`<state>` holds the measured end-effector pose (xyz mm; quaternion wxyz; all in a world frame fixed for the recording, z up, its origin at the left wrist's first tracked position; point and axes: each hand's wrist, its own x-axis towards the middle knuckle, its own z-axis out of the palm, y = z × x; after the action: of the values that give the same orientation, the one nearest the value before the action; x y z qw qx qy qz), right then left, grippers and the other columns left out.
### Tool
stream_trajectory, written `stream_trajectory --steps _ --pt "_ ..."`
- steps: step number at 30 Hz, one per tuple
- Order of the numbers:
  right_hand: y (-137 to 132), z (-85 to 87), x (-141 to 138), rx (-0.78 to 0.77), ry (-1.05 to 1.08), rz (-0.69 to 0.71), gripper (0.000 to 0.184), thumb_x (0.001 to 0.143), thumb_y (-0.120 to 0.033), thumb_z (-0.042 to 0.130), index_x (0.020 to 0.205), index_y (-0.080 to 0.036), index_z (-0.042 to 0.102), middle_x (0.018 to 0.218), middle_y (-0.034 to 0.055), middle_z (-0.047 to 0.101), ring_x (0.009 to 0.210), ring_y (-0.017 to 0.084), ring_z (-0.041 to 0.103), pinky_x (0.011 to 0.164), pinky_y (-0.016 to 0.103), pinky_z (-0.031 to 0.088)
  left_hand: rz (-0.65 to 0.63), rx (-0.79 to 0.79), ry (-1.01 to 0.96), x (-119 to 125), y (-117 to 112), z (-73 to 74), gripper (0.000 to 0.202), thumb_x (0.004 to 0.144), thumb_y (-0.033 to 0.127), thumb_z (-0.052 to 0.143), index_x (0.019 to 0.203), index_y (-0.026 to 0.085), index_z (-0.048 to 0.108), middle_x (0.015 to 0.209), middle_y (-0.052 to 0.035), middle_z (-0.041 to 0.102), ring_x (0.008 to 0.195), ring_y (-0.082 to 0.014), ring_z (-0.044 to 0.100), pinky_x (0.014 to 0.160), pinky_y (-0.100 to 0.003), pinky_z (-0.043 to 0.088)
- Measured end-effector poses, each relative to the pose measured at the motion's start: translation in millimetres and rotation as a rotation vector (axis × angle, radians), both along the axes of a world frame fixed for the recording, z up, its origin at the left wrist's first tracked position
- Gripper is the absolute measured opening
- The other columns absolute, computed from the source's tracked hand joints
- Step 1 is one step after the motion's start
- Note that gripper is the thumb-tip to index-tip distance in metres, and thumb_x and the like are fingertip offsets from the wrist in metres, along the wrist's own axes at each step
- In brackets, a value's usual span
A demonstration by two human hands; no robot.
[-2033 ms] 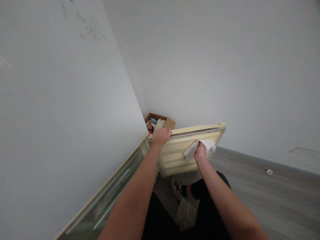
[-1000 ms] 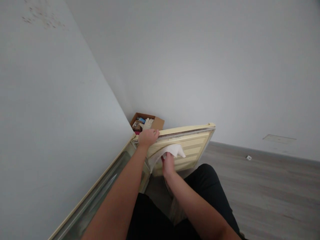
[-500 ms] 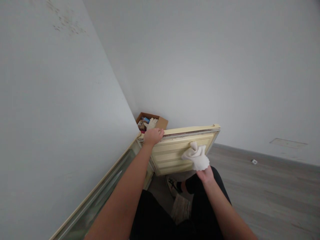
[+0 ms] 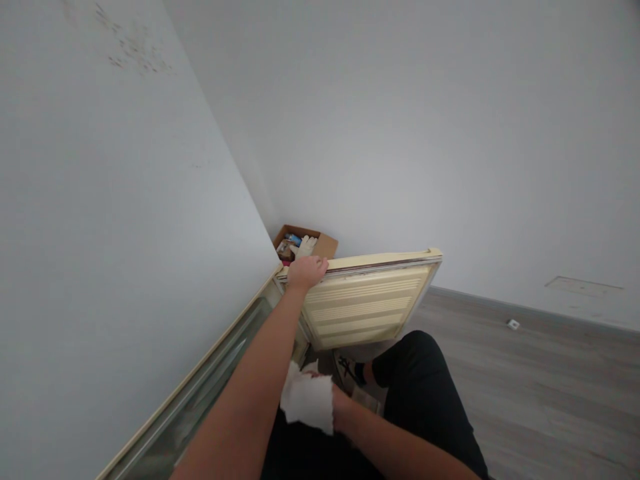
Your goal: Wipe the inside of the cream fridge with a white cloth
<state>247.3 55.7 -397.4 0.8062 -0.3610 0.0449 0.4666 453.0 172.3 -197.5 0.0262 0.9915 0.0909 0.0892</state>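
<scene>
My left hand (image 4: 306, 272) is closed over the top edge of a cream fridge door (image 4: 367, 303), close to its hinge side. The door stands swung out, its ribbed inner face turned towards me. Low in front of my lap, my right hand (image 4: 339, 405) holds a crumpled white cloth (image 4: 309, 402), which hides most of its fingers. The cloth is apart from the door, beside my left forearm. Left of that forearm lies the fridge's opening (image 4: 210, 393), with a glassy, greenish interior partly hidden by the arm.
Behind the door, a cardboard box (image 4: 326, 246) holds a pale work glove (image 4: 305, 247) and other small items. A white wall (image 4: 400, 133) rises behind. On the grey wood-look floor (image 4: 530, 393) lies a small white object (image 4: 513, 325). My bent knee (image 4: 420, 360) is near the door's lower edge.
My right hand has moved the cloth off the door's inner face, left and down towards my lap. My left hand keeps its hold, and the door has barely moved.
</scene>
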Motion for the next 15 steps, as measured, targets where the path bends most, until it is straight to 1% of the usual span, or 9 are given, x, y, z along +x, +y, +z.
stream_trajectory --steps 1,2,4,5,6,7,9,12,15 --pt "6 -8.4 -13 -0.046 -0.024 0.079 0.055 0.05 -0.051 0.084 0.092 -0.02 0.066 0.073 0.0054 0.069 0.071 0.028 0.07 0.071 0.045 0.056 0.0 0.001 -0.001 0 0 0.0 0.057 0.101 0.045 0.03 0.108 0.018 0.08 0.105 -0.0152 0.078 0.101 -0.0311 0.074 0.088 -0.041 0.056" --pt "10 -16.8 -26 -0.113 -0.11 0.174 0.076 0.037 -0.04 0.091 0.107 -0.021 0.067 0.082 0.007 0.073 0.079 0.032 0.072 0.078 0.048 0.056 0.001 0.002 -0.003 0 0 -0.1 0.057 0.101 0.045 0.03 0.108 0.018 0.08 0.104 -0.015 0.078 0.101 -0.031 0.074 0.087 -0.041 0.056" --pt "11 -33.0 -44 -0.28 -0.535 0.456 0.127 0.025 -0.03 0.095 0.145 -0.023 0.052 0.117 0.0154 0.073 0.112 0.041 0.067 0.101 0.058 0.048 0.003 0.004 -0.007 0 0 -0.5 0.057 0.101 0.046 0.03 0.109 0.018 0.08 0.104 -0.0146 0.078 0.1 -0.0307 0.074 0.087 -0.04 0.056" --pt "9 -40.4 -50 -0.356 -0.771 0.581 0.145 0.023 -0.03 0.096 0.157 -0.024 0.04 0.137 0.02 0.064 0.13 0.046 0.056 0.111 0.063 0.038 0.003 0.005 -0.009 0 0 -0.7 0.057 0.101 0.046 0.03 0.11 0.018 0.08 0.104 -0.0145 0.078 0.1 -0.0306 0.074 0.087 -0.04 0.056" --pt "6 -47.1 -53 -0.419 -0.973 0.674 0.155 0.024 -0.034 0.097 0.163 -0.024 0.029 0.153 0.0229 0.05 0.144 0.05 0.04 0.118 0.067 0.026 0.003 0.006 -0.01 1 0 -0.9 0.057 0.101 0.046 0.03 0.11 0.019 0.08 0.104 -0.0143 0.078 0.1 -0.0306 0.074 0.087 -0.04 0.056" --pt "2 -52.8 -54 -0.469 -1.106 0.725 0.159 0.027 -0.038 0.097 0.166 -0.023 0.021 0.162 0.0236 0.035 0.151 0.051 0.025 0.121 0.07 0.015 0.002 0.006 -0.011 1 1 -1.1 0.057 0.101 0.046 0.03 0.111 0.019 0.079 0.104 -0.0142 0.078 0.1 -0.0306 0.074 0.087 -0.04 0.056" --pt "-5 -60.9 -51 -0.559 -1.191 0.748 0.156 0.035 -0.046 0.096 0.167 -0.026 0.015 0.17 0.0193 0.016 0.155 0.05 0.008 0.12 0.073 0.006 -0.002 0.006 -0.012 0 1 -1.2 0.057 0.101 0.046 0.03 0.111 0.02 0.079 0.103 -0.014 0.078 0.099 -0.0309 0.074 0.086 -0.041 0.056" --pt "-10 -64.8 -42 -0.666 -1.142 0.785 0.142 0.047 -0.057 0.092 0.165 -0.037 0.016 0.172 0.0134 0.011 0.155 0.05 0.006 0.115 0.079 0.01 -0.006 0.008 -0.016 0 1 -1.3 0.057 0.101 0.046 0.031 0.11 0.019 0.08 0.104 -0.0144 0.078 0.099 -0.0313 0.074 0.086 -0.041 0.056" --pt "-6 -63.2 -36 -0.722 -1.112 0.826 0.132 0.05 -0.061 0.088 0.162 -0.047 0.02 0.172 0.0104 0.008 0.155 0.05 0.007 0.113 0.079 0.013 -0.002 0.011 -0.022 0 1 -1.6 0.057 0.101 0.045 0.03 0.109 0.018 0.08 0.103 -0.0149 0.078 0.099 -0.0314 0.074 0.085 -0.041 0.056"
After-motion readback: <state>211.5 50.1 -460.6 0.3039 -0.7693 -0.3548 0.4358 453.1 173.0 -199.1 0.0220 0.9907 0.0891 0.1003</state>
